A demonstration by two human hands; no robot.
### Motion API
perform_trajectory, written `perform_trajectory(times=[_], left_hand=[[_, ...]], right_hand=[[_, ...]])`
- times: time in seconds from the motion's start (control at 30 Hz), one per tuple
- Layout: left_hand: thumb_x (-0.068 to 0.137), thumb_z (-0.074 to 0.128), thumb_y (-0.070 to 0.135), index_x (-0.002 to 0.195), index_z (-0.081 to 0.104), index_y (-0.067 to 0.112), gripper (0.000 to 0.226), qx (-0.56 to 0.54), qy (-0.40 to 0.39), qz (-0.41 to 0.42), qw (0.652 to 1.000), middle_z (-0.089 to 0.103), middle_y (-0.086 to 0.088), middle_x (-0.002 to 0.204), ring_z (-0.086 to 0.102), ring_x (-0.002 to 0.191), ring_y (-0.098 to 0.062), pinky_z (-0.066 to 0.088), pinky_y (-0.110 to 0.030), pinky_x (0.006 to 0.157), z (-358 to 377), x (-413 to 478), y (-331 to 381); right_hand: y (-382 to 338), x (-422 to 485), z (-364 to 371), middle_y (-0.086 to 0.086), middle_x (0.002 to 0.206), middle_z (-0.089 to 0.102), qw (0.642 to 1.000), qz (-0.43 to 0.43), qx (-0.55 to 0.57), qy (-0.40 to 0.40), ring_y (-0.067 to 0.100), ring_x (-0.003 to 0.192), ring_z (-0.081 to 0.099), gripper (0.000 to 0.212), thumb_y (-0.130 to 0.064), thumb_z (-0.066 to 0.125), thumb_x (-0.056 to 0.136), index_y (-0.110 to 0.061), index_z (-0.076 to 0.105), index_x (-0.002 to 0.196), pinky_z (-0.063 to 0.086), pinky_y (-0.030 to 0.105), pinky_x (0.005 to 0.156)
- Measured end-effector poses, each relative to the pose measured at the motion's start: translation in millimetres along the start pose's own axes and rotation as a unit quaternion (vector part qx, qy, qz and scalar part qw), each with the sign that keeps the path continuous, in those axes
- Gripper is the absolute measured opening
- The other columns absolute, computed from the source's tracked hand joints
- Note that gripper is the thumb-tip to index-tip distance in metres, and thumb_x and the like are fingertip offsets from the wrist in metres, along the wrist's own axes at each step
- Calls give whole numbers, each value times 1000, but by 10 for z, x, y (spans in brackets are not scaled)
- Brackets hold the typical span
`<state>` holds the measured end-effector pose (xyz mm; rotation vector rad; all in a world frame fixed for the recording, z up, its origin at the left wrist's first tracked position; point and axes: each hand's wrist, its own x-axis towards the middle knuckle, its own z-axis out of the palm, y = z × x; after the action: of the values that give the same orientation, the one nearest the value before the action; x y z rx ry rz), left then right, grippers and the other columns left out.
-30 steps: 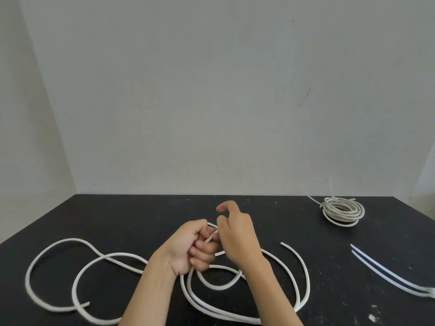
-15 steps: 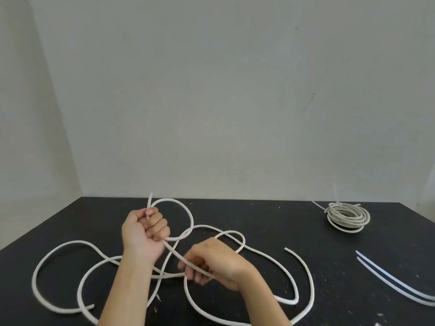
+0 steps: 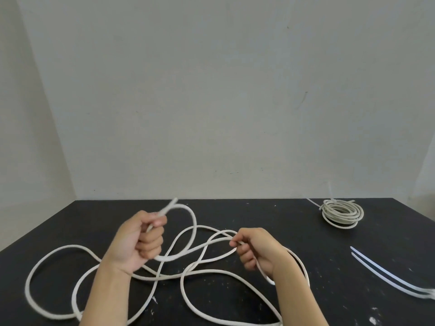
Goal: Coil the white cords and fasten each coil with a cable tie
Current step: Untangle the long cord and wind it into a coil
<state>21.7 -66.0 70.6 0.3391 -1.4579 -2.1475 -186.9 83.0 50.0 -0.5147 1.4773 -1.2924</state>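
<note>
**Both hands on the loose cord, mid-table**

- Left hand (image 3: pixel 138 241): closed in a fist, raised off the table, palm side towards the camera. It grips the loose white cord (image 3: pixel 195 224) close to one end, and a short blurred stub of that end sticks up out of the top of the fist.
- From the fist the cord arcs away in one open loop, curves down, and comes back in under the knuckles.
- Right hand (image 3: pixel 256 250): level with the left and apart from it. Thumb and forefinger pinch a strand at the fingertips, and the other fingers are curled under. A bit of cord shows below the heel of this hand; whether it runs through the palm I cannot tell.
- Between the hands several strands cross each other in mid-air and on the surface.
- The rest of the cord sprawls on the black table (image 3: pixel 259 208). Two wide loops lie to the left, and one long sweep passes under the right forearm and off the near edge. It is uncoiled and untied.
- Far right, near the back edge and well apart from the hands, sits a finished coil (image 3: pixel 341 220). It lies flat and is bound by a cable tie (image 3: pixel 330 191) whose tail stands upright.
- Near right: two loose cable ties (image 3: pixel 427 292) lie side by side on the table, their far ends running out of view.
- The table top is flecked with pale marks. A plain grey wall (image 3: pixel 211 102) stands behind
</note>
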Motion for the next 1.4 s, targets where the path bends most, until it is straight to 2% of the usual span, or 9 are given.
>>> perform_trajectory(times=[0.17,0.3,0.43,0.57,0.9,1.0,1.07,1.2,1.4], left_hand=[[70,55,23,60,51,12,16,350,-116,-178,913,22,4,43,12,38,-10,11,-16,41,366,35,-97],[83,45,20,71,47,10,16,447,-16,-209,869,35,3,47,20,39,-10,16,-21,41,547,165,-249],[94,36,13,78,48,11,20,369,137,-75,916,42,1,53,26,37,-9,21,-22,39,503,280,-317],[99,27,37,77,38,11,36,139,145,-44,979,36,0,47,30,39,-13,33,-28,49,524,293,-271],[99,38,19,74,47,12,28,-141,217,124,958,53,-1,59,57,52,-14,50,-33,68,220,247,-149],[89,46,17,68,43,14,21,-222,160,121,954,38,5,51,30,36,-5,35,-18,41,209,224,-151],[72,53,17,61,41,16,17,-238,155,107,953,28,7,45,10,38,-6,20,-17,32,279,238,-196],[73,44,21,50,41,18,24,-228,127,51,964,24,8,37,2,41,-8,10,-15,30,392,279,-311],[60,73,22,48,43,16,33,-211,20,-22,977,23,8,36,4,34,-6,16,-12,28,446,290,-464]], right_hand=[[-75,-35,98,-4,46,36,997,-46,52,34,5,34,27,22,-7,45,92,-2,59,77,22,16,33],[-163,-162,247,-2,49,34,993,-114,-30,28,7,36,26,22,-13,44,95,-6,58,79,21,16,36],[-212,-291,427,0,52,36,983,-169,-76,1,10,39,25,19,-11,46,91,-7,62,82,21,17,38],[-163,-334,650,2,53,48,959,-221,-168,-66,12,41,40,21,-5,44,88,-7,61,76,35,21,40],[11,-43,324,2,72,62,876,-152,-451,-81,10,65,58,19,-8,54,88,-1,68,98,53,24,71],[76,51,103,-2,84,64,859,-141,-488,-60,11,82,60,22,-23,66,85,-11,72,102,50,28,84],[131,68,75,-8,100,65,885,-130,-437,-92,10,100,60,44,-43,72,75,-18,68,111,48,24,89],[151,94,327,11,119,61,987,-127,-17,-94,24,109,61,75,-65,68,68,-11,57,119,54,36,91],[-4,63,476,17,91,70,972,-96,189,-97,28,84,68,89,-67,60,69,6,60,118,55,42,83]])
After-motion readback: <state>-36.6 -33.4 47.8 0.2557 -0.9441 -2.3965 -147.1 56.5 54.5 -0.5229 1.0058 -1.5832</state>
